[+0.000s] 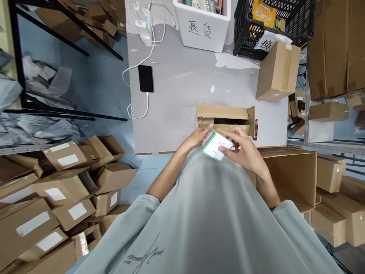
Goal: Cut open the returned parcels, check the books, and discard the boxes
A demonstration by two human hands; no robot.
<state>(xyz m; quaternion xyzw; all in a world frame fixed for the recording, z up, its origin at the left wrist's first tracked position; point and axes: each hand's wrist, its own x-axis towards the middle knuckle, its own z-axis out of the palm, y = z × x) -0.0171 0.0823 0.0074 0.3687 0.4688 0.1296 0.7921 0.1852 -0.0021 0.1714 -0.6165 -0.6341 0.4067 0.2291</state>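
Between my two hands is a small box-like packet [218, 146] with a white face, green edges and a reddish side. My left hand [199, 135] grips its left end. On the other side, the fingers of my right hand [238, 146] are bent round its right edge, with the thumb on the white face. Just beyond my hands, an open cardboard box [222, 111] lies at the table's near edge, its flaps raised; its inside is mostly hidden. A red and black box cutter [256, 129] rests right of that box.
On the grey table [171, 91] lie a black phone [146, 78] on a white cable and a closed carton [278, 72]. A white bin [202, 28] and a black crate [242, 34] stand at the back. Opened cartons [68, 190] pile up at left; a large box [291, 179] stands at right.
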